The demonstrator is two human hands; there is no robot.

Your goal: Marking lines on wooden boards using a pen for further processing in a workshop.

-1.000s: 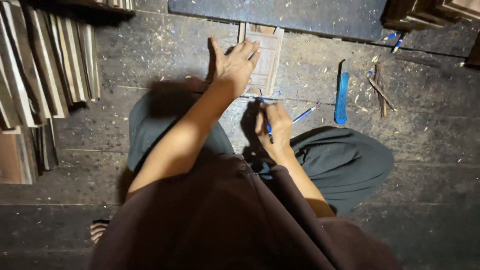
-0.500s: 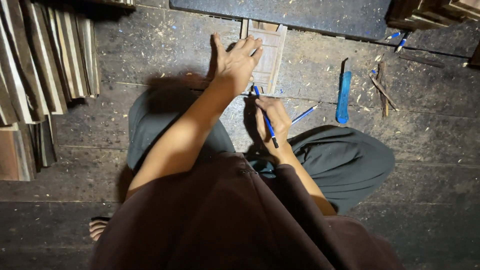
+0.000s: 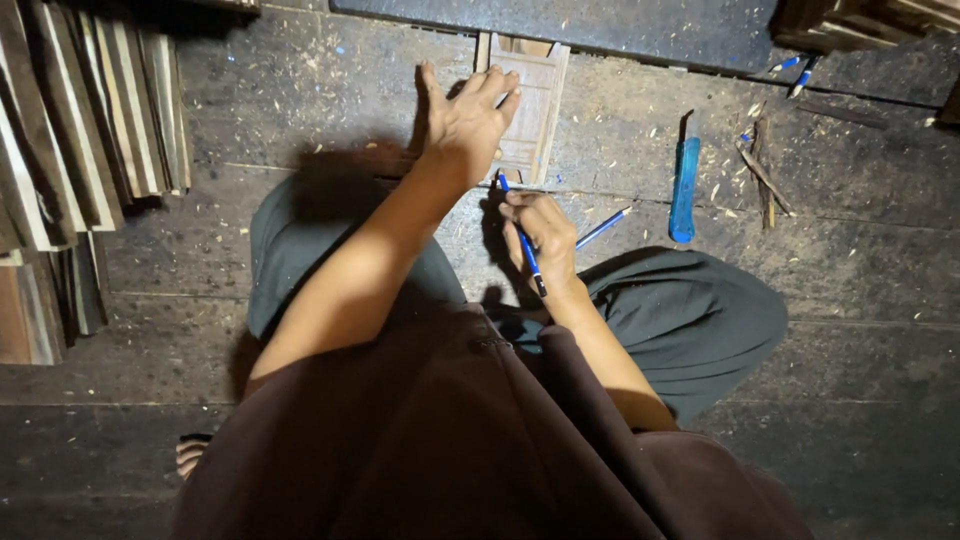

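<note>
Head camera, looking down: left hand (image 3: 468,120) lies flat, fingers spread, on a small wooden panel (image 3: 528,100) on the plank floor (image 3: 300,90). Right hand (image 3: 540,230) grips a blue pencil (image 3: 522,238) at the panel's near edge. Nearby lie a second pencil (image 3: 603,227), a blue tool (image 3: 684,185) and stacked wood slats (image 3: 90,120).

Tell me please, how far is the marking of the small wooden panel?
Done: the wooden panel lies flat on the floor, with other tools laid out on the right. In hand: the left hand presses the panel down; the right hand holds a blue pencil, tip near the panel's lower edge. Left: finished marks cannot be seen, so marking seems unfinished.
</note>
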